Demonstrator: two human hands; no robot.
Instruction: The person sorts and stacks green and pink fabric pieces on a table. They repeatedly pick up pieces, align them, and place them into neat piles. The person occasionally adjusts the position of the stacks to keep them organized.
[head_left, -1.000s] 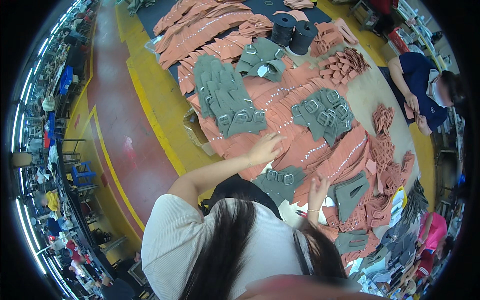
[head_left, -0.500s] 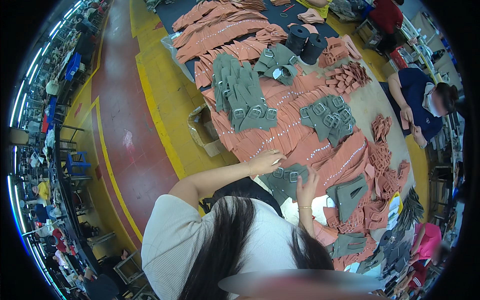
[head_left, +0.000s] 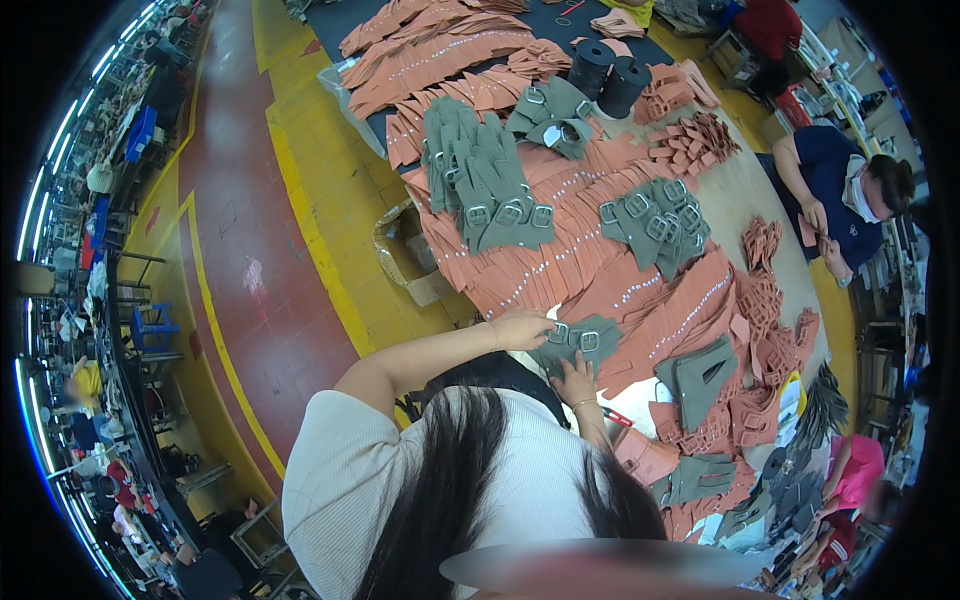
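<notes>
Grey-green strap piece (head_left: 574, 350): matte, 2 silvery buckles (head_left: 588, 341).

1. Open passage: flat salmon straps (head_left: 640, 300) between the near green piece (head_left: 604, 334) and the buckled green pile (head_left: 655, 225).
2. Side lane: beige tabletop strip (head_left: 742, 195), flanked by a heap of salmon buckle straps (head_left: 762, 300).
3. Upright obstacles: two black spools (head_left: 625, 88), standing side by side beyond the buckled green pile.
4. Near obstacles: red-handled tool (head_left: 616, 416), lying near the right hand (head_left: 575, 382); folded green pieces (head_left: 697, 382), farther right.

The pale-and-dark table (head_left: 737, 192) carries fanned salmon strap pieces (head_left: 440, 62) and two black spools (head_left: 625, 88) (probably thread).
</notes>
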